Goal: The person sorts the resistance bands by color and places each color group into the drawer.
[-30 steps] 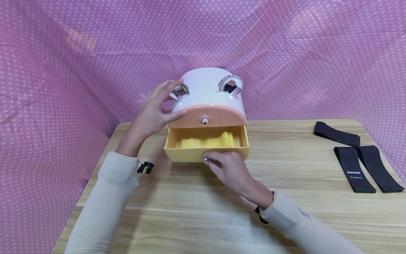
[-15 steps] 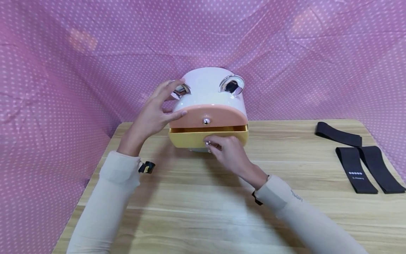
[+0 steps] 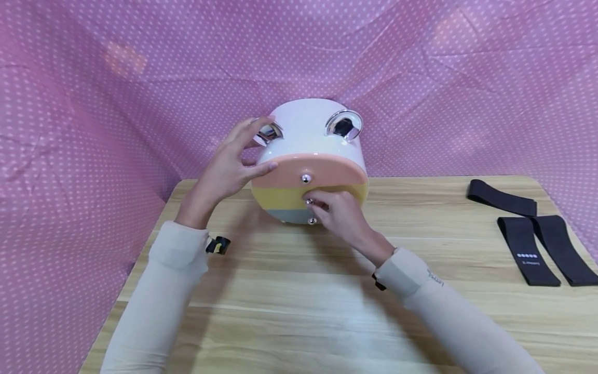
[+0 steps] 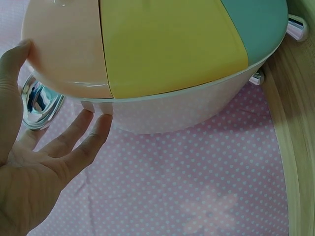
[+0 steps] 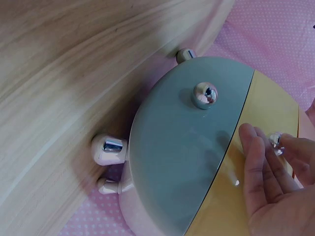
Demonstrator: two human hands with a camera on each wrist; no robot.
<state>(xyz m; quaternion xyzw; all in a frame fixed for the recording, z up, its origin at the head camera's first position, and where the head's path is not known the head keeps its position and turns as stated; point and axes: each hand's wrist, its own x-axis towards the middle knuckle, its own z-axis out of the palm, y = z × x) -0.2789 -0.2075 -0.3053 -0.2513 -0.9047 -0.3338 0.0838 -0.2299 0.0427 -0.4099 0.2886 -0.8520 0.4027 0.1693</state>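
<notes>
A small drawer box (image 3: 306, 124) with a white glossy shell and silver ear-shaped loops stands at the back of the table. Its peach drawer (image 3: 285, 174), yellow drawer (image 3: 275, 198) and grey-green drawer (image 3: 289, 215) lie flush, one below another. My left hand (image 3: 226, 169) grips the box's upper left side, thumb on the peach front, other fingers at the left loop (image 4: 42, 103) and the white side. With thumb and fingers, my right hand (image 3: 343, 215) pinches the silver knob (image 5: 275, 142) of the yellow drawer. The contents of the drawers are hidden.
Several flat black bands (image 3: 528, 249) lie on the right of the wooden table (image 3: 280, 311). Pink dotted cloth (image 3: 210, 62) hangs behind and at both sides. Silver feet (image 5: 109, 149) support the box.
The yellow drawer, pulled out with folded yellow cloth-like material showing inside, has slid back into the box. My right hand moved away from me with its knob; my left hand stayed put.
</notes>
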